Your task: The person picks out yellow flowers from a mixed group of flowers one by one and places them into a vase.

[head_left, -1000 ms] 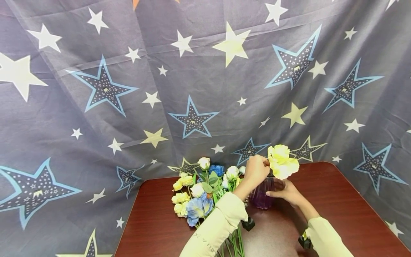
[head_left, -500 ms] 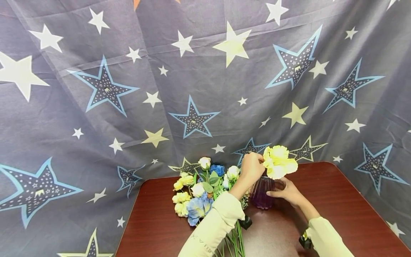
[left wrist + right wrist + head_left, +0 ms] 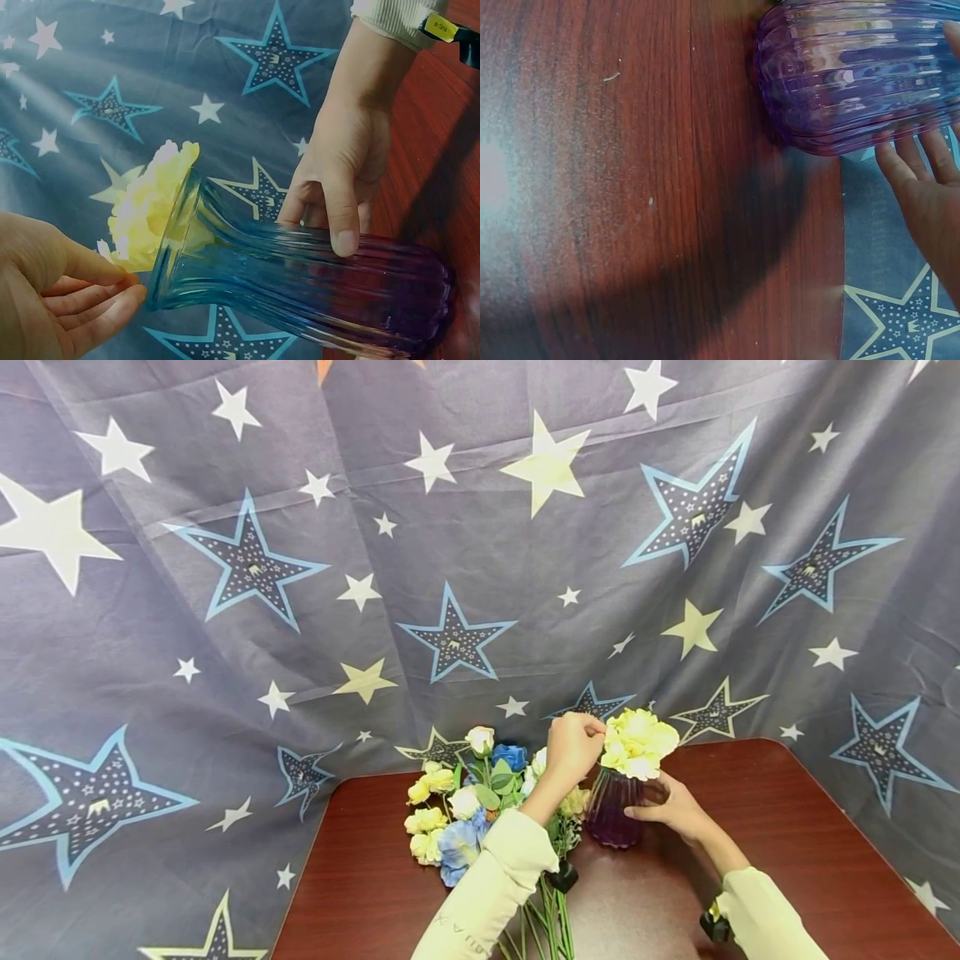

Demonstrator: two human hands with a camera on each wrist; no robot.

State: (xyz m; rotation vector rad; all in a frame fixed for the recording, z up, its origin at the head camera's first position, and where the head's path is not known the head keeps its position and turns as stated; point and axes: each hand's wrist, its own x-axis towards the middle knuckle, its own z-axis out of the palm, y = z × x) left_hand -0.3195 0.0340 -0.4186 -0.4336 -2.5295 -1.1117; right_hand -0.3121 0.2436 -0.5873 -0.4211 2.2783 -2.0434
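Note:
A yellow artificial flower [image 3: 639, 743] sits low in the mouth of a ribbed glass vase [image 3: 615, 808], its petals spreading over the rim. The vase shades from blue at the top to purple at the base [image 3: 817, 82]. My left hand [image 3: 574, 748] pinches at the flower's left petal edge, thumb and fingertips together beside the rim [image 3: 161, 262]. Around the vase's right side, my right hand [image 3: 675, 810] holds it, thumb in front and fingers behind [image 3: 341, 180]. The vase stands upright on the brown table. The flower's stem cannot be made out.
Several artificial flowers, white, yellow and blue [image 3: 457, 843], lie bunched left of the vase, their green stems [image 3: 555, 918] running to the table's front. The left forearm crosses over them. A star-patterned cloth [image 3: 450, 560] hangs behind the wooden table [image 3: 367, 868].
The yellow flower has moved left and sunk down onto the vase mouth. My left hand has moved left alongside it. The right hand has stayed on the vase.

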